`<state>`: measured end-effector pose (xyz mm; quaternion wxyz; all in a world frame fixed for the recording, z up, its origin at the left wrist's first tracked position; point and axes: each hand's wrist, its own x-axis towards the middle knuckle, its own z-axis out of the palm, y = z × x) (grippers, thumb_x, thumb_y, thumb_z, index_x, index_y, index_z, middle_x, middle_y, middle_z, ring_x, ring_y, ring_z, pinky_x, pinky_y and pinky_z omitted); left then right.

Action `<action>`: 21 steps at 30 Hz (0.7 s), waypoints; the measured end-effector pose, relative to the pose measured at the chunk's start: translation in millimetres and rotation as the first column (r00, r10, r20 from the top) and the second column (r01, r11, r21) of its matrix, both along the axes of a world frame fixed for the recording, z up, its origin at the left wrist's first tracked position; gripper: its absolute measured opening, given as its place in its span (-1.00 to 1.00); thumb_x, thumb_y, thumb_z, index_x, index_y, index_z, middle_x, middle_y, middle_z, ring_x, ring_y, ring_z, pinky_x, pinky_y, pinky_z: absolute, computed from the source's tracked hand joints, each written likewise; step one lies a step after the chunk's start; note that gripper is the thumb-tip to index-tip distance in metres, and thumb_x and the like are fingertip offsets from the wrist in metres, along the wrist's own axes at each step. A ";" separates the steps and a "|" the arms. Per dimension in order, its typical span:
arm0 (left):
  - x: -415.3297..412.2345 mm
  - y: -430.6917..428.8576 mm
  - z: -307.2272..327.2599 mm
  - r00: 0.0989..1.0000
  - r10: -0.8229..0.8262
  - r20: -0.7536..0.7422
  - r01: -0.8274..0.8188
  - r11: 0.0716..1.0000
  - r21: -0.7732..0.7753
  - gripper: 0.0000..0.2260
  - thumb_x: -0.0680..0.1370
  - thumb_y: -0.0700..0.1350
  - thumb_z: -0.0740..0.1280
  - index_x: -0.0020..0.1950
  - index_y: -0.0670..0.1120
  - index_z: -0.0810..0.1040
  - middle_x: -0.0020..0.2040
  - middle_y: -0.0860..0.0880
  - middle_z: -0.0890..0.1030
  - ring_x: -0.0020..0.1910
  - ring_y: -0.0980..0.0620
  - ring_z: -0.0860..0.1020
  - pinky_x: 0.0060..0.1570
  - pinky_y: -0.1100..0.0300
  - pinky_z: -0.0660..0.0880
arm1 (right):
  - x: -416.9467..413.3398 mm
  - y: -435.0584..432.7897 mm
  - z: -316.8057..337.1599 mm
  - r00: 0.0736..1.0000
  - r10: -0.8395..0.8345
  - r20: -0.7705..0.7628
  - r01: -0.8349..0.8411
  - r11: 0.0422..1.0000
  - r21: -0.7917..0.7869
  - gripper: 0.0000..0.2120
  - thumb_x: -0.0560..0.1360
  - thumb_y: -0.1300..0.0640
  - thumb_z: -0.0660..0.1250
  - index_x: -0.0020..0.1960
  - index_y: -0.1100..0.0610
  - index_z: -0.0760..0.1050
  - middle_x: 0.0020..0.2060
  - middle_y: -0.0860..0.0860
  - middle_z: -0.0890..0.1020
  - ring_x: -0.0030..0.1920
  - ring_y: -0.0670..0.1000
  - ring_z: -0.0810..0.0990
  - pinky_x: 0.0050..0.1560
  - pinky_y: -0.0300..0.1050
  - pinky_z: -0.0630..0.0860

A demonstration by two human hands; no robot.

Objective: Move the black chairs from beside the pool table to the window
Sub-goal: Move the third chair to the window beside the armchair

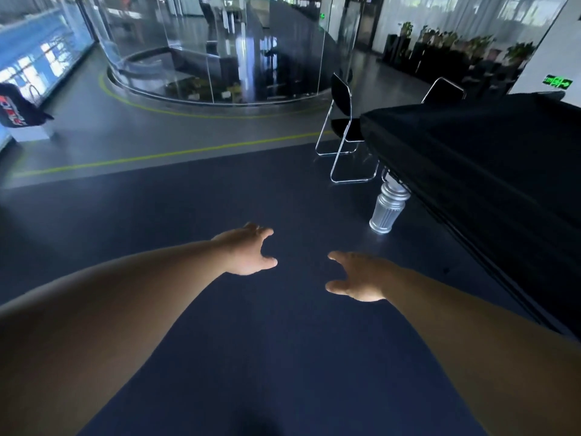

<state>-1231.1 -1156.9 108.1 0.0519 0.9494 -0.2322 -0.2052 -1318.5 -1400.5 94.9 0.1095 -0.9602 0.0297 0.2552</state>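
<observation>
1. Two hands are seen empty. The left hand (pixel 248 250) and the right hand (pixel 358 276) are stretched out over the carpet (pixel 220 199), fingers spread and loosely curved, with nothing gripped.
2. One black chair (pixel 341 99) is found at the carpet's far edge, just beside the corner of the pool table (pixel 471 152). A second chair (pixel 445 91) is glimpsed behind the table, mostly hidden. Neither is reached yet, and both stand well apart from the window (pixel 37 55) at far left.
3. First risk: the near chair's chrome frame is set close to the silver table leg (pixel 388 206) and the hanging black cover. A careless pull could be snagged on either.
4. Second risk: whether the chair folds cannot be told. If it does, it might be collapsed by a lift from the backrest alone.
5. Third risk: the way to the window is likely routed past the curved glass balustrade (pixel 188 58), and it could be struck by swinging chair legs.
6. Fourth risk: if the chair is dragged, its runners could be caught at the carpet's edge.
</observation>
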 end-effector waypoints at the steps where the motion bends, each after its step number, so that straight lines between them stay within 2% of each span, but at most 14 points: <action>1: 29.0 -6.0 3.7 1.000 0.003 0.001 -0.003 1.000 0.001 -0.31 0.58 0.25 0.24 0.62 0.06 0.04 0.61 0.01 0.09 0.49 -0.08 0.29 0.36 -0.02 0.37 | 28.6 -9.1 5.0 1.000 -0.004 -0.001 0.004 1.000 -0.017 -0.23 0.55 -0.28 0.26 0.62 -0.10 0.01 0.56 -0.04 0.23 0.48 0.07 0.32 0.37 0.01 0.35; 7: 225.4 -46.1 24.5 1.000 -0.018 0.002 0.018 0.999 -0.030 -0.29 0.56 0.27 0.25 0.61 0.08 0.04 0.61 0.02 0.12 0.51 -0.05 0.27 0.39 -0.01 0.33 | 221.1 -60.8 34.7 1.000 -0.004 0.018 0.005 0.999 -0.045 -0.23 0.54 -0.27 0.28 0.62 -0.10 0.01 0.57 -0.04 0.22 0.49 0.06 0.31 0.36 -0.02 0.34; 15: 509.9 -120.2 -11.6 0.995 -0.099 -0.002 0.099 0.995 -0.028 -0.31 0.57 0.27 0.23 0.61 0.06 0.06 0.60 0.02 0.18 0.53 -0.07 0.24 0.41 -0.04 0.30 | 486.6 -129.1 4.4 0.999 -0.039 -0.001 0.039 0.993 -0.115 -0.26 0.55 -0.26 0.27 0.61 -0.10 0.05 0.56 -0.06 0.22 0.49 0.05 0.30 0.36 0.00 0.34; 21: 704.7 -198.0 3.1 0.988 -0.157 -0.012 0.156 0.987 -0.034 -0.30 0.57 0.28 0.23 0.61 0.06 0.08 0.60 0.03 0.19 0.52 -0.07 0.25 0.40 0.01 0.31 | 665.2 -189.6 11.9 0.997 -0.081 -0.005 0.080 0.991 -0.111 -0.29 0.54 -0.28 0.25 0.59 -0.13 0.07 0.55 -0.08 0.25 0.48 0.05 0.31 0.37 0.06 0.35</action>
